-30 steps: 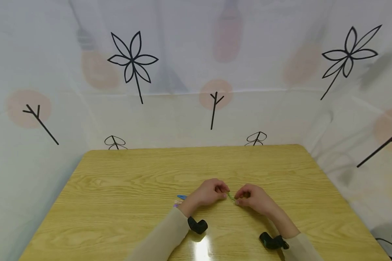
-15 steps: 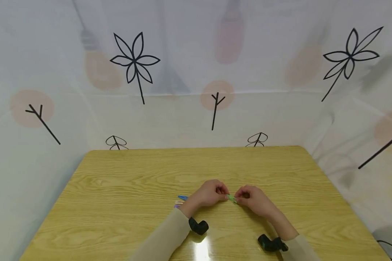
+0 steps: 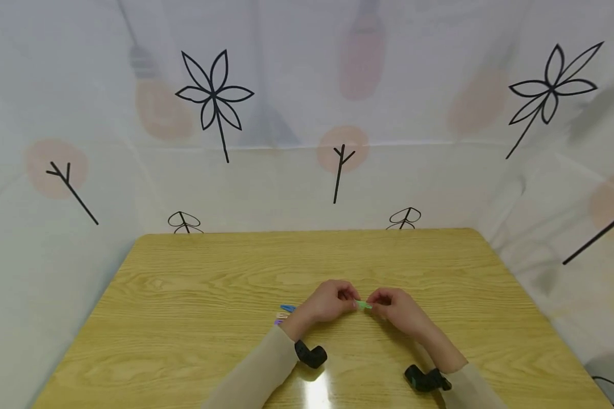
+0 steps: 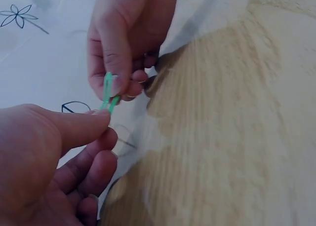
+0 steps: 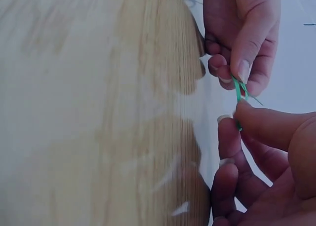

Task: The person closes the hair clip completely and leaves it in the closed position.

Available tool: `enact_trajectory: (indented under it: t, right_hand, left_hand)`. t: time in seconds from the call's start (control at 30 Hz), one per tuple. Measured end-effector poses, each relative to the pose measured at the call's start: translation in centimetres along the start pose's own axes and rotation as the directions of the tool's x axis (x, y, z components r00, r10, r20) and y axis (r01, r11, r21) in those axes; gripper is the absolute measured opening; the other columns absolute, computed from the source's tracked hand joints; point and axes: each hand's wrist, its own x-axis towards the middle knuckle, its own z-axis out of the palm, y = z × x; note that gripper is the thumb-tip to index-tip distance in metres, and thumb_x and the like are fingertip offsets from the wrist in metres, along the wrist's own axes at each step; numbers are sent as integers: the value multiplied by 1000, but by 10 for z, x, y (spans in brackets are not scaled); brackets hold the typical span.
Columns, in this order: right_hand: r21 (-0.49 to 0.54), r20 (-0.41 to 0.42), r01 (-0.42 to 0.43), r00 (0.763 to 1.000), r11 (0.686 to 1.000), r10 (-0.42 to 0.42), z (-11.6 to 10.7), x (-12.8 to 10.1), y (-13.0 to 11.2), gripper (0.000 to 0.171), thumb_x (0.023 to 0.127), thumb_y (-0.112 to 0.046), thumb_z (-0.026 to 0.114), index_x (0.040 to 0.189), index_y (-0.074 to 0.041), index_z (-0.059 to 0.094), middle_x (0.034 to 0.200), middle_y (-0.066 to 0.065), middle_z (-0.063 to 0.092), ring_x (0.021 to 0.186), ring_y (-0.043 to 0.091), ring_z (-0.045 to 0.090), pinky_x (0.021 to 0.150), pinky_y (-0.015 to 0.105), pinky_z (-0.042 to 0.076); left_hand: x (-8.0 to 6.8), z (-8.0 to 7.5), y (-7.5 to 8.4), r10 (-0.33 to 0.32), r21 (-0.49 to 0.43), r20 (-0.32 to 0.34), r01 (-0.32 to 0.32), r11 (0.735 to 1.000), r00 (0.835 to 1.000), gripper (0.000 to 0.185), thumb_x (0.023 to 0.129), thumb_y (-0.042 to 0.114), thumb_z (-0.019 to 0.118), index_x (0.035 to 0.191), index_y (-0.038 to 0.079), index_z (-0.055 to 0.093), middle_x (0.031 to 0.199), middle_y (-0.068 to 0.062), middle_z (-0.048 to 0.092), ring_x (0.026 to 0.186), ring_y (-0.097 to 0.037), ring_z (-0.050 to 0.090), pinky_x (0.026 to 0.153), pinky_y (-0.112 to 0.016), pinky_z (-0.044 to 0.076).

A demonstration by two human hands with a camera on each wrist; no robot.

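Observation:
A small green clip [image 3: 363,305] is held just above the wooden table [image 3: 194,295], between both hands. My left hand [image 3: 332,300] pinches its left end with thumb and forefinger. My right hand [image 3: 389,304] pinches the other end. The left wrist view shows the green clip [image 4: 108,93] as a thin two-pronged piece between the fingertips of the two hands. The right wrist view shows the same clip [image 5: 240,92] between the two thumbs. Both wrists carry black camera mounts.
Several small coloured clips, blue [image 3: 287,308], pale orange [image 3: 282,315] and purple [image 3: 278,322], lie on the table just left of my left wrist. A white cloth with black flower drawings [image 3: 215,96] closes in the table at the back and both sides.
Both hands have lifted slightly and drawn a little closer together around the green clip, which now lies more level between them. The coloured clips on the table have not moved.

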Motion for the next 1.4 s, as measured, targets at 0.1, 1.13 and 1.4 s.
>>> enact_trajectory:
  t: [0.1,1.13,1.4]
  right_hand:
    - [-1,-26,-7,1000,1000,7,0,0,-2,4,95,-10,67,96,-8,71,91,3,66,79,18,51,66,29,42]
    - [236,-124,-181,969,955,214,7,-4,-14,21,96,-14,65,103,4,72,95,6,71,86,17,60,72,32,50]
    - [326,-89,-172,973,929,212,6,-7,-13,24,100,-14,62,109,6,69,97,8,72,95,21,67,81,31,54]
  left_hand:
    - [0,1,-1,17,-1,-19,-17,1000,1000,7,89,7,72,91,13,71,77,7,61,71,-4,54,68,-22,45]
    - [-8,1,7,32,39,-91,-28,999,995,10,86,22,80,93,15,79,76,14,62,61,-5,52,54,-22,43]
    - [-9,2,9,33,77,-94,-26,997,995,15,92,29,74,100,17,80,85,15,67,63,-4,54,56,-23,45]
